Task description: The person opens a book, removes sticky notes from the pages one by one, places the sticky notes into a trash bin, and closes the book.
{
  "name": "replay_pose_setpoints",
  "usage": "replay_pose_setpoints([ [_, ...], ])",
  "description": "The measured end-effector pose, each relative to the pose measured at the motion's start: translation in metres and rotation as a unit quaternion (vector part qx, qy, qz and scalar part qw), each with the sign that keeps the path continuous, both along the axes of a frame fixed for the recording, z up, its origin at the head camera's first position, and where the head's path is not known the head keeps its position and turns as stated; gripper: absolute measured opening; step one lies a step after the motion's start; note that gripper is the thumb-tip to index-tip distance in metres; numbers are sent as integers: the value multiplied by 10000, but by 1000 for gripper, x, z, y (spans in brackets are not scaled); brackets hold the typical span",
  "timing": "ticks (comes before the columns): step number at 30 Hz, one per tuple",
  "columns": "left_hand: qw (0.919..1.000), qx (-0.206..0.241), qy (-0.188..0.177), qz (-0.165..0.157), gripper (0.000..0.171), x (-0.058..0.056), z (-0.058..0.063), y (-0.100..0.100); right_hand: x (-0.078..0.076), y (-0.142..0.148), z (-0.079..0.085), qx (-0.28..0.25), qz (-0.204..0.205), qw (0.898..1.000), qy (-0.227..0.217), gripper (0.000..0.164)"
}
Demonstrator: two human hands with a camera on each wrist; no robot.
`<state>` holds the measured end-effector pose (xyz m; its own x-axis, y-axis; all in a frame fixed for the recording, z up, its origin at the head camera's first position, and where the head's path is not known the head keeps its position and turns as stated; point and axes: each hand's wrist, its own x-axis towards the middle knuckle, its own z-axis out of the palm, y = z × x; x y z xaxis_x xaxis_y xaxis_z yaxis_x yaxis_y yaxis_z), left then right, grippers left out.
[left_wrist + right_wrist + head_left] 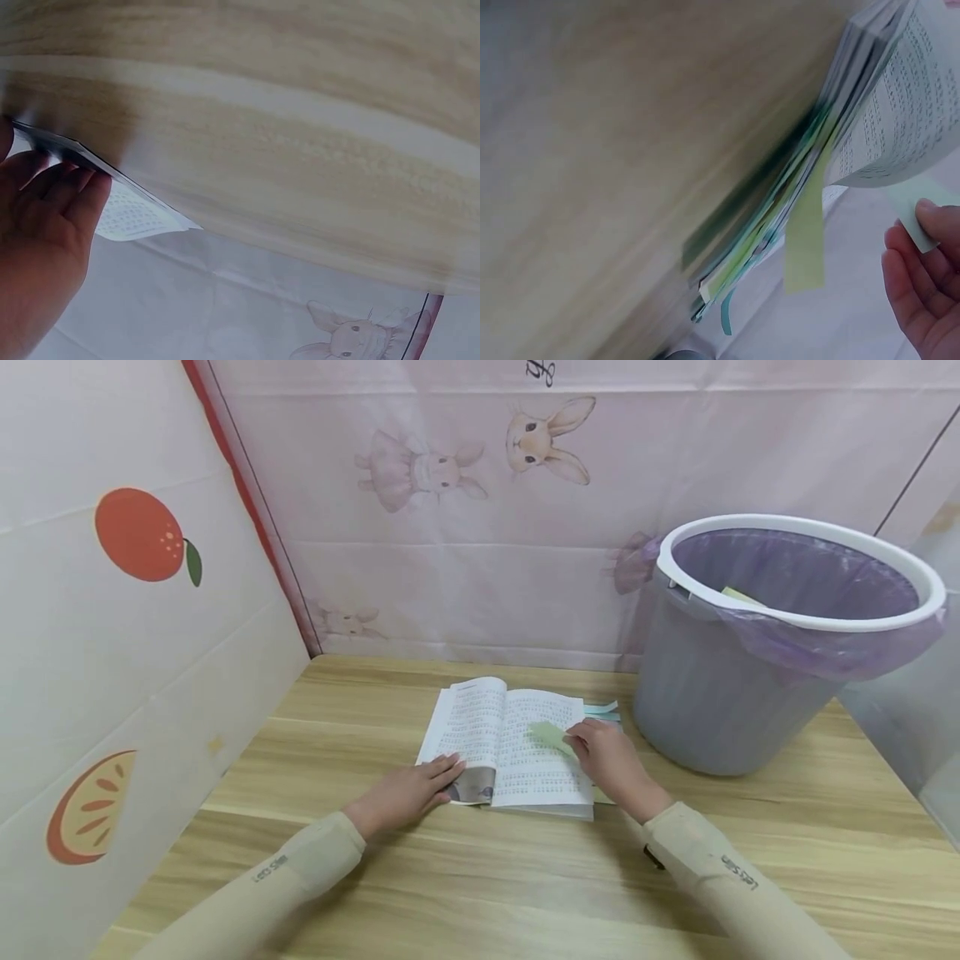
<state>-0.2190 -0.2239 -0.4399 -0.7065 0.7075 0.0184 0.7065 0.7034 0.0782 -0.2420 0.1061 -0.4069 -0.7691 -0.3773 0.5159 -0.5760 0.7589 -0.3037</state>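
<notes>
An open book [532, 781] with printed pages lies on the wooden table, its left page curling up. My left hand [401, 793] rests on the lower left page, fingers laid over the paper; the left wrist view shows those fingers [88, 202] at the book's edge. Between thumb and fingers, my right hand [609, 764] pinches a pale green paper slip [549, 737] above the right page. More strips, including a yellow-green one [805, 247] and a teal one [727, 313], stick out from the book's page edges in the right wrist view.
A grey bin [720, 702] with a white rim and purple liner stands on the table to the right of the book. A bit of green paper [741, 597] shows inside it. Printed sheets [450, 585] hang behind and at the left of the wooden table [480, 893].
</notes>
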Motion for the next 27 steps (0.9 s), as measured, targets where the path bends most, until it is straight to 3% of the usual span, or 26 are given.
replay_pose_setpoints([
  [9, 9998, -3, 142, -163, 50, -1, 1, 1, 1, 8, 6, -413, -88, 9990, 163, 4],
  [17, 9998, -26, 162, -121, 50, -1, -2, 0, 2, 15, 13, -725, -217, 9971, -73, 5],
  [23, 9998, 123, 105, -79, 50, -1, -1, 1, 2, 19, 19, -819, -340, 9960, 125, 5],
  [27, 9998, 158, 97, -46, 50, -1, 0, 2, 3, 23, 33, -961, -351, 9940, 389, 4],
])
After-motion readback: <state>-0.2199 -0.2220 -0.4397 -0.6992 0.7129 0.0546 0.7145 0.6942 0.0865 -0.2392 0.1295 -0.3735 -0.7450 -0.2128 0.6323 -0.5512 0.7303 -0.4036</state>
